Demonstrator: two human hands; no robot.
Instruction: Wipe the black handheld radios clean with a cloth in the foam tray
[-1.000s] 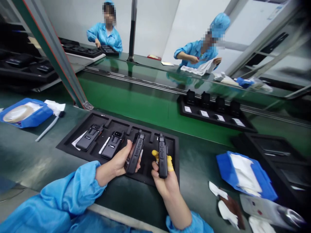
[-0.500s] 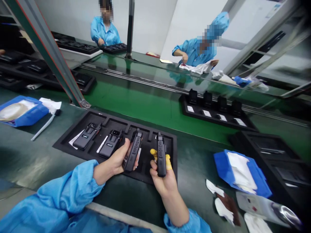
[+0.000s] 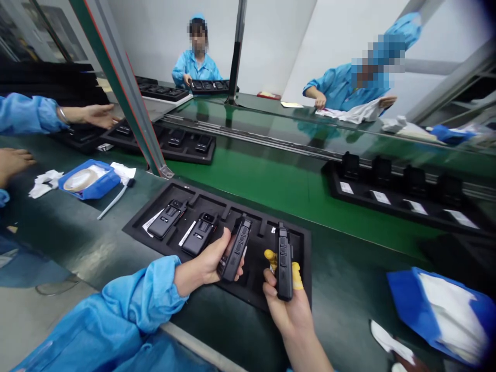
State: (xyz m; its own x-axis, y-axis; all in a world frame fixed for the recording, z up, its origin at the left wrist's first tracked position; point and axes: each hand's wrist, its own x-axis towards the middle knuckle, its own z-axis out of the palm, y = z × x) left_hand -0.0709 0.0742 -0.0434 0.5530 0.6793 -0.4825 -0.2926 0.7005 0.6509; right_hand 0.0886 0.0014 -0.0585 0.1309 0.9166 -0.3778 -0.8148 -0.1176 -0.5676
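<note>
Green conveyor belt [image 3: 271, 181] runs across the middle of the view, with a darker bench surface [image 3: 65, 237] on the near side. On the far side sit two people in blue smocks, one [image 3: 196, 64] with hands on a black tray, the other [image 3: 341, 88] handling white cloth. A grey slanted frame post [image 3: 124, 98] meets the bench at left.

Black foam tray [image 3: 306, 258] lies on the bench just ahead of the hands, four slots in a row. Two black handheld devices [image 3: 167, 219] [image 3: 199, 234] lie flat in its two left slots, each with a white slip beside it. A second black tray [image 3: 403, 201] with upright units and white labels sits on the belt to the right; a third tray [image 3: 174, 147] lies on the belt beyond the post.

Blue dish with white wipes [image 3: 445, 310] at lower right. A smaller blue dish [image 3: 89, 182] at left, a white-handled tool [image 3: 114, 199] just beside it. A co-worker's hand [image 3: 98, 114] and blue sleeve reach in at far left.

Left hand [image 3: 211, 258], closed around a black device [image 3: 234, 250], tilted, over the tray's third slot. Right hand [image 3: 289, 305], yellow finger cots on two fingertips, grips another black device [image 3: 284, 261] upright on its edge over the fourth slot. The two held devices are near each other but apart.
</note>
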